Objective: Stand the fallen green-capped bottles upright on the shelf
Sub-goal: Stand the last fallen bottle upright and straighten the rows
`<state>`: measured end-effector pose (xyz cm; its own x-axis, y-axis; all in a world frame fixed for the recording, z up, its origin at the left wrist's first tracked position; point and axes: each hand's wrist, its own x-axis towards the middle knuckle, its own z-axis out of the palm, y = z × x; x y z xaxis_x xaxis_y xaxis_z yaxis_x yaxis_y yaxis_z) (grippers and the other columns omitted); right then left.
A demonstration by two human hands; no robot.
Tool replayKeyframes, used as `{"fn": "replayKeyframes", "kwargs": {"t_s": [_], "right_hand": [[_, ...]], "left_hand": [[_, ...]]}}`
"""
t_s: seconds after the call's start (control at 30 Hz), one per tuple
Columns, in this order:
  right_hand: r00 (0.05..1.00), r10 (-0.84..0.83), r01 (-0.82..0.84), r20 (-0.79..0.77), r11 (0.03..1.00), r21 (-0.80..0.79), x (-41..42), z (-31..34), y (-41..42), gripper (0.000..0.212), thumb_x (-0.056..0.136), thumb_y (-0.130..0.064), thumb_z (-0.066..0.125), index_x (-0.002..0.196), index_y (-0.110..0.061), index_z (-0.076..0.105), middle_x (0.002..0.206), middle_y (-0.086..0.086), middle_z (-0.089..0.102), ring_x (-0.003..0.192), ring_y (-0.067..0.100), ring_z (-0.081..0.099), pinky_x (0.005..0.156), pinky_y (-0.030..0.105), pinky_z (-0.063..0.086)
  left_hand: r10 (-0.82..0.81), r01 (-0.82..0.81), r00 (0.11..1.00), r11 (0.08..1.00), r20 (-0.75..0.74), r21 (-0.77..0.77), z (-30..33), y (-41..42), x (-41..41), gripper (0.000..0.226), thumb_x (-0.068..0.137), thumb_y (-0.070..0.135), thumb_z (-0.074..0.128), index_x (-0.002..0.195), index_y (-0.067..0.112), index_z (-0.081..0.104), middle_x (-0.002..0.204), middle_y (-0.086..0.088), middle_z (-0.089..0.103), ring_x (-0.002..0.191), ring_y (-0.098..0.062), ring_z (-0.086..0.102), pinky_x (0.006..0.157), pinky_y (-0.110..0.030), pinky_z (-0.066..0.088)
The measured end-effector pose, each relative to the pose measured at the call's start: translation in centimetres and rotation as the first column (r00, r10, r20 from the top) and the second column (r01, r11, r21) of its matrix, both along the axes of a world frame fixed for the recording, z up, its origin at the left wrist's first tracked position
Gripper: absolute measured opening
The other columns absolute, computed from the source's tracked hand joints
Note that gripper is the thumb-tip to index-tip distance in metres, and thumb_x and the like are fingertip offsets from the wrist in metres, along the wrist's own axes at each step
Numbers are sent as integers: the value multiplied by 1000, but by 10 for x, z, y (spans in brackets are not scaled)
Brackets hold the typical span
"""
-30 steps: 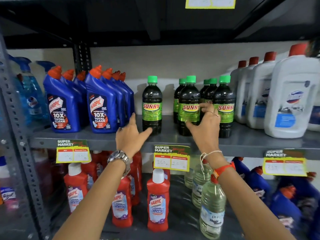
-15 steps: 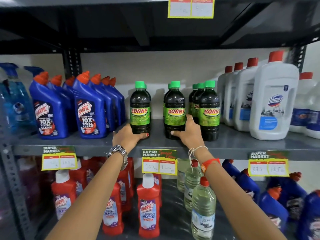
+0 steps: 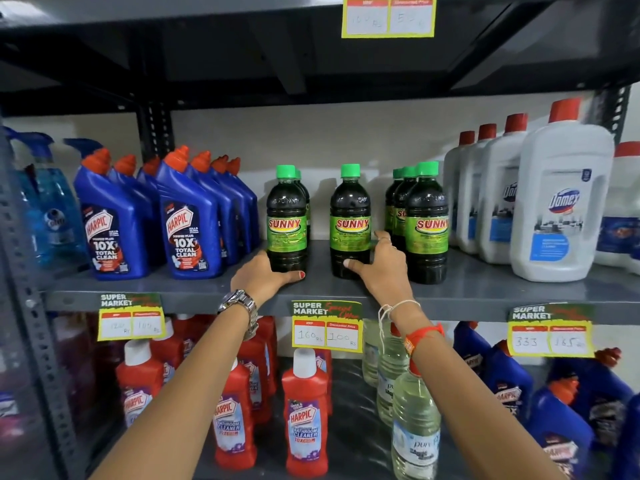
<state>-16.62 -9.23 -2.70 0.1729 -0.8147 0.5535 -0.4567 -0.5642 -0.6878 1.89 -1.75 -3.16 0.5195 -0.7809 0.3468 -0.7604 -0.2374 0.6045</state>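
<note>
A: From our head camera, all green-capped bottles (image 3: 350,220) stand upright mid-shelf (image 3: 485,285).

B: Our left hand (image 3: 263,277) cups the nine o'clock bottle's (image 3: 286,220) base; our right hand (image 3: 384,268) half-wraps the centre one, thumb in front, probably squaring the row.

Bright, even light; blurred, warped edges

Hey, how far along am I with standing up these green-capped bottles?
Nearly done: every green-capped bottle in view stands upright on the shelf. In hand: your left hand cups the base of the left bottle, and your right hand the middle bottle. Left: only letting go, it seems.
</note>
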Motion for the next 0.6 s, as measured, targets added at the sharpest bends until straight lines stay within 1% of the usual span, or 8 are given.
{"fn": "replayKeyframes", "kwargs": {"t_s": [0.07,0.13,0.2,0.23,0.33,0.4,0.47,0.6], "right_hand": [[993,-57,65,99,995,-79,-10,-2,5,49,78,-24,73,121,-7,55,110,8,69,106,25,63,92,35,51],[970,-116,151,214,976,-156,-23,-3,9,27,79,-20,71,104,-13,64,93,1,70,92,18,67,85,36,55],[938,-208,266,279,945,-191,-38,-1,11,17,78,-23,69,95,-21,64,81,-5,66,85,17,65,75,35,54],[918,-287,345,275,918,-196,-45,0,10,19,77,-28,70,94,-24,63,83,-5,65,88,19,63,70,33,51],[878,-429,462,213,876,-138,-64,3,-2,43,69,-34,76,104,-21,56,110,6,59,111,28,52,74,37,47],[915,-359,377,182,923,-77,-72,3,-14,68,62,-30,83,117,-13,48,124,12,50,120,32,44,89,41,44],[956,-244,251,161,968,-24,-77,2,-27,85,58,-24,86,127,-5,40,131,15,46,125,33,41,102,40,37],[978,-86,48,190,979,196,-84,3,-37,95,64,-10,83,138,-2,25,135,17,49,128,31,44,108,36,35]], "left_hand": [[21,-23,995,1000,95,14,-4,8,-1,80,57,75,55,118,23,51,116,-2,64,99,-24,62,83,-41,51],[65,-66,974,998,215,-5,-11,19,-2,83,59,79,47,121,24,49,120,-4,62,101,-25,61,81,-39,51],[107,-98,946,994,304,-47,-17,30,-1,86,62,81,39,122,20,48,115,-4,63,100,-25,61,78,-36,51],[111,-100,934,994,339,-52,-19,35,-1,89,63,81,35,123,17,49,111,-5,65,99,-25,61,78,-35,50],[93,-100,890,995,446,-7,-26,42,-2,99,65,80,16,131,12,48,132,-9,57,118,-25,54,95,-37,42],[97,-104,863,994,495,-14,-30,42,-3,100,65,78,8,130,14,50,139,-6,50,126,-22,48,102,-37,37],[142,-125,842,990,520,-68,-32,41,-4,96,67,76,9,126,15,55,136,-4,53,124,-22,50,100,-38,38],[185,-140,826,982,532,-124,-36,41,-7,89,71,72,15,116,12,64,126,-7,62,115,-25,58,93,-39,44]]}}
